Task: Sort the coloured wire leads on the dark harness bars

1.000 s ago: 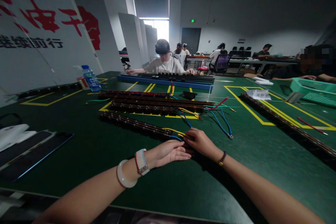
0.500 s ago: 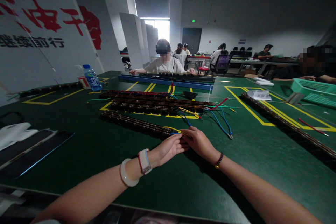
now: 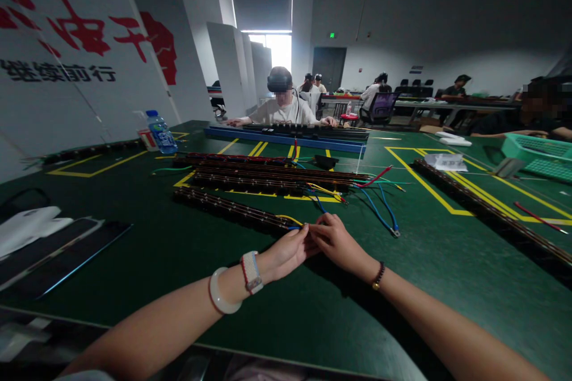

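Note:
A long dark strip point(image 3: 232, 207) with thin bright lines along it lies at a slant on the green table. A yellow wire point(image 3: 288, 218) and a blue wire point(image 3: 294, 228) come out of its near right end and run into my fingers. My left hand point(image 3: 286, 255), palm turned up, is closed on the wires between thumb and fingers. Against its fingertips, my right hand point(image 3: 343, 245) pinches at the same spot, thumb and forefinger together. The wire ends are hidden by the fingers.
Behind lie several stacked dark strips point(image 3: 268, 178) with loose blue wires point(image 3: 379, 205) and a red wire point(image 3: 378, 174). Another strip point(image 3: 491, 208) is at right, near a green basket point(image 3: 543, 155). A dark tablet point(image 3: 89, 256) and a bottle point(image 3: 161, 132) are left. A person point(image 3: 286, 108) sits opposite.
My right fingers have shifted slightly and now cover the yellow wire's end, which showed earlier. The whole view has moved a little; the strips lie as before.

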